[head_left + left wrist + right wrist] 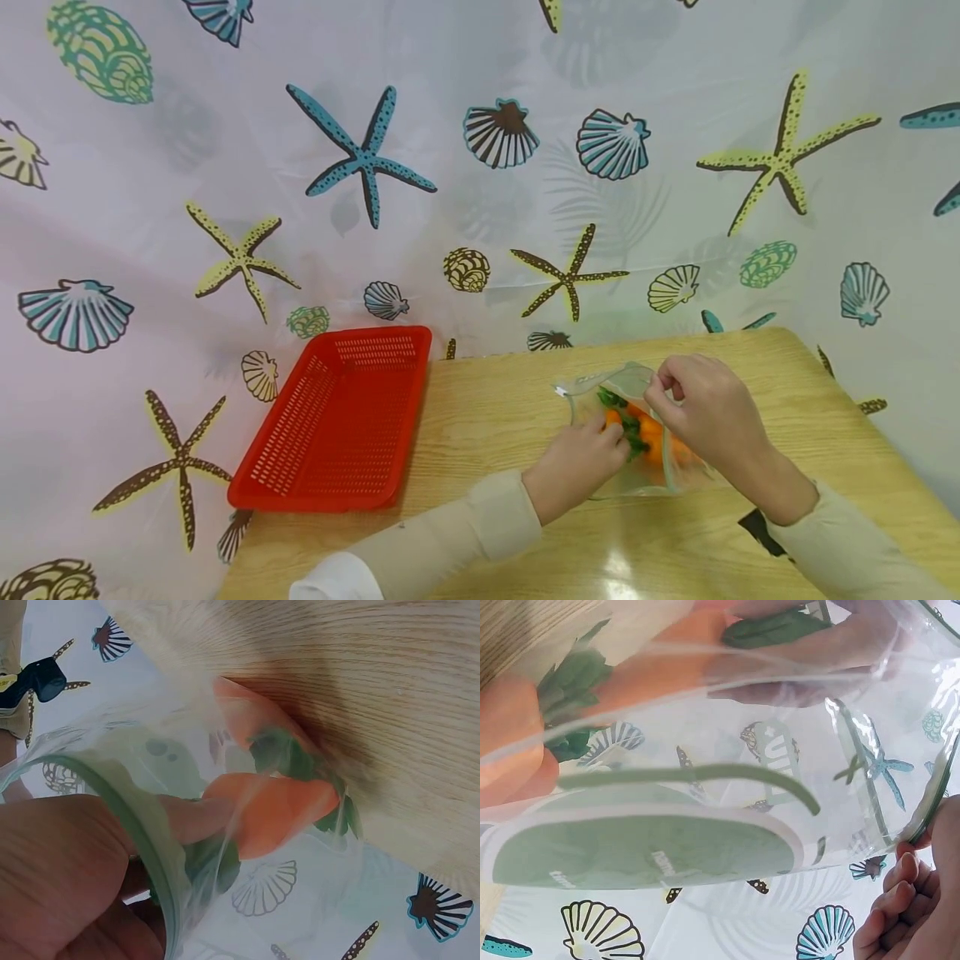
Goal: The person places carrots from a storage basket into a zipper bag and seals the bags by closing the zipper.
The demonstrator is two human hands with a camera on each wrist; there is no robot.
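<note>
A clear zip bag [611, 382] lies on the wooden table [487, 408], with orange carrots with green leaves [651, 432] inside it. My left hand [611, 435] reaches into the bag's mouth and grips a carrot [277, 810] by its leafy end. In the right wrist view, its fingers [832, 652] show through the plastic [780, 787]. My right hand [663, 385] pinches the bag's upper rim and holds the mouth up. Its fingertips [900, 915] sit at the green zip strip [930, 802]. The bag's far end is hidden behind the right hand.
A red perforated plastic basket [337, 417] sits at the table's left end, partly over the edge. A curtain printed with shells and starfish [360, 158] hangs behind and around the table. Bare wood lies between the basket and the bag.
</note>
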